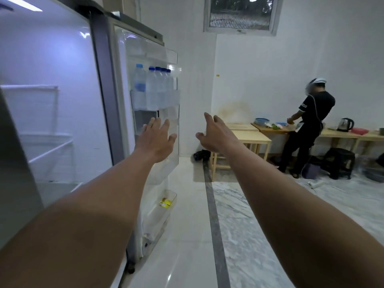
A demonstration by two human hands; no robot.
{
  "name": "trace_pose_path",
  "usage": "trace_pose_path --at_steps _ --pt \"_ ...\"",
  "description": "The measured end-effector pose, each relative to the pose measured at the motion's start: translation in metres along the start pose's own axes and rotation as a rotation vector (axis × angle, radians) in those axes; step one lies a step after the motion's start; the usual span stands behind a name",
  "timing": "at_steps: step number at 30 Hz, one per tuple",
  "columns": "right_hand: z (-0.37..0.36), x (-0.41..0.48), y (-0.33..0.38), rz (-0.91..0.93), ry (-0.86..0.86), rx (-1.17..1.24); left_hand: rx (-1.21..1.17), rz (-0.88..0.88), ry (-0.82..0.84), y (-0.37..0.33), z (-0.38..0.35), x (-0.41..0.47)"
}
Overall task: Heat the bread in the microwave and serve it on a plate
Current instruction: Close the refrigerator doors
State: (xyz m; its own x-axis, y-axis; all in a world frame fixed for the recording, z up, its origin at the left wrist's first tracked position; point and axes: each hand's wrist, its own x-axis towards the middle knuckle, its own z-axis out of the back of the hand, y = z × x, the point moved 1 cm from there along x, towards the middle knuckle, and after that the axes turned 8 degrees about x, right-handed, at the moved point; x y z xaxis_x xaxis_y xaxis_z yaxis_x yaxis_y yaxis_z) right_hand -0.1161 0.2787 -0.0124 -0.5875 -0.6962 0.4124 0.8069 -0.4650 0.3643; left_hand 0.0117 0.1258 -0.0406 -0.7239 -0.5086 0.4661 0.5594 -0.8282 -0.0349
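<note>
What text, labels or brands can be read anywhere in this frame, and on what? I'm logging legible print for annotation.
Nothing reads in full.
"...os": tail of white lettering on the black shirt sleeve of the person at the table; the rest is hidden.
Blue labels on the water bottles in the fridge door: too blurred.
Yellow packet in the lower door bin: print too small.
Yellow sticker on the wall: too small.
</note>
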Motion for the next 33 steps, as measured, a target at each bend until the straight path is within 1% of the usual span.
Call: trace_pose_path --at_steps 3,6,11,15,19,24,28,33 --pt "-0.026 0.055 -0.027 0.004 0.016 -0.013 0.035 0.011 0.0 0.006 -0.033 0.052" --pt "-0.047 0.119 -0.053 0.02 0.033 -0.006 0.034 0.028 -0.054 0.019 -0.061 0.112" --pt "-0.067 0.229 -0.085 0.067 0.022 0.012 0.05 0.104 -0.094 0.035 -0.087 0.21" --pt "-0.087 0.296 -0.109 0.087 0.062 0.05 0.085 0.103 -0.095 0.044 -0.11 0.268" --pt "-0.102 0.361 -0.127 0.106 0.061 0.078 0.157 0.112 -0.143 0.054 -0.129 0.319" --pt "-0.126 0.445 -0.131 0.207 0.098 0.18 0.305 0.07 -0.198 0.063 -0.153 0.367" --pt "-0.148 0.512 -0.128 0.33 0.119 0.236 0.39 0.102 -0.235 0.06 -0.169 0.404" --pt "-0.173 0.584 -0.121 0.451 0.161 0.279 0.547 0.2 -0.283 0.056 -0.19 0.436"
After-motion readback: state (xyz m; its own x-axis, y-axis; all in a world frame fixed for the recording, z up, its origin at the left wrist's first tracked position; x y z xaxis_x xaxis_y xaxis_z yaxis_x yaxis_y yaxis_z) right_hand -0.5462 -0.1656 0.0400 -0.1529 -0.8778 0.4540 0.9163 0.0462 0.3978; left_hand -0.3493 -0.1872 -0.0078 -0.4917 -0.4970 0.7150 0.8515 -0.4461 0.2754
